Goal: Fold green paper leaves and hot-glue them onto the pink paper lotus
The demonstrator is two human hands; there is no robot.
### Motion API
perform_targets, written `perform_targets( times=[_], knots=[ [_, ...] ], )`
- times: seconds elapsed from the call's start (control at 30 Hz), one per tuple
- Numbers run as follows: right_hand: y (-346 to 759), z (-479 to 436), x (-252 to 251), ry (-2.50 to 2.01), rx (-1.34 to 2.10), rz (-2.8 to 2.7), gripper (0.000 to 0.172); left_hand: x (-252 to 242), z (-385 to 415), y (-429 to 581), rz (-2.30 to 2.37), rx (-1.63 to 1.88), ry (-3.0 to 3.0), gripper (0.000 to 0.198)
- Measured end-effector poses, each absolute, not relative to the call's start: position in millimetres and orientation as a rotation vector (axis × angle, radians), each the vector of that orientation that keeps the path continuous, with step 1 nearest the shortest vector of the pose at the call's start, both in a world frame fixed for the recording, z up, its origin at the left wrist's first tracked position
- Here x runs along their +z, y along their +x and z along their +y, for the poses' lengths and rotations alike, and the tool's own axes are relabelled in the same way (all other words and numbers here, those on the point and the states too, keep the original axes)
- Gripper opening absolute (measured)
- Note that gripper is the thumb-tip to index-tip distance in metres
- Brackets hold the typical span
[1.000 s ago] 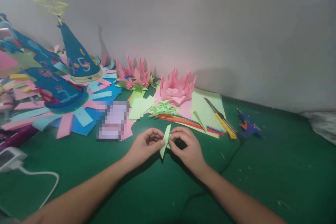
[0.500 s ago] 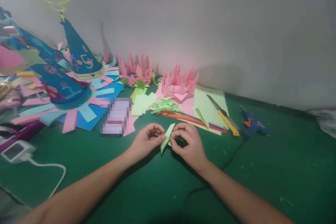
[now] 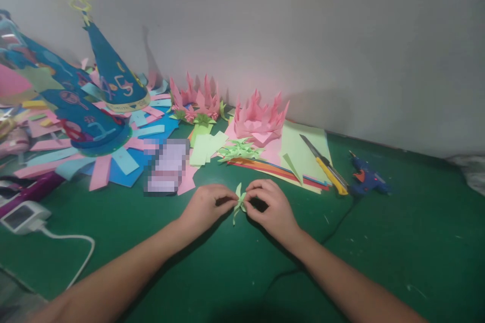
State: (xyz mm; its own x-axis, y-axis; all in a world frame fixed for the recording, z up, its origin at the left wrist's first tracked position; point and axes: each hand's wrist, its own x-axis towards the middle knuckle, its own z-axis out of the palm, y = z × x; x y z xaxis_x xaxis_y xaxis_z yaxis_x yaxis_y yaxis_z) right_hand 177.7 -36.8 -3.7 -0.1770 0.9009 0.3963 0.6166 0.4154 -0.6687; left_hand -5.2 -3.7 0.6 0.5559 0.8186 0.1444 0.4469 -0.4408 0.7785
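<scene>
A small folded piece of light green paper is pinched from both sides just above the green table. My left hand grips its left side with thumb and fingers closed. My right hand grips its right side the same way. Behind them lie a green paper star, a stack of coloured sheets and two pink paper flowers.
A yellow utility knife and a blue glue gun lie at the right, its black cord running toward me. Blue paper cones and paper strips crowd the left. A white charger with cable sits at the near left.
The green paper has been folded narrower and smaller between my fingers. Both hands stay in about the same place, pressed closer together.
</scene>
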Motion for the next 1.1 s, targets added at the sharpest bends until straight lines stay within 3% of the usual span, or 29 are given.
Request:
perform_targets(
  times=[0.43, 0.77, 0.93, 1.1],
  knots=[
    [178.6, -35.9, -6.7, -1.319, 0.478, -1.961, 0.008, 4.5, -3.1, -4.0, 1.008, 0.414, 2.451, 0.022],
    [179.2, -37.8, -7.7, -1.313, 0.466, -1.98, 0.009, 6.8, -5.4, -7.4, 0.931, 0.651, 2.438, 0.018],
    [178.2, -37.8, -7.8, -1.322, 0.48, -1.987, 0.008, 12.9, -4.6, -6.7, 0.832, 0.635, 2.492, 0.002],
    [177.9, -38.1, -6.8, -1.324, 0.491, -1.991, 0.008, 14.0, -2.6, -6.5, 0.811, 0.603, 2.495, 0.008]
  ],
)
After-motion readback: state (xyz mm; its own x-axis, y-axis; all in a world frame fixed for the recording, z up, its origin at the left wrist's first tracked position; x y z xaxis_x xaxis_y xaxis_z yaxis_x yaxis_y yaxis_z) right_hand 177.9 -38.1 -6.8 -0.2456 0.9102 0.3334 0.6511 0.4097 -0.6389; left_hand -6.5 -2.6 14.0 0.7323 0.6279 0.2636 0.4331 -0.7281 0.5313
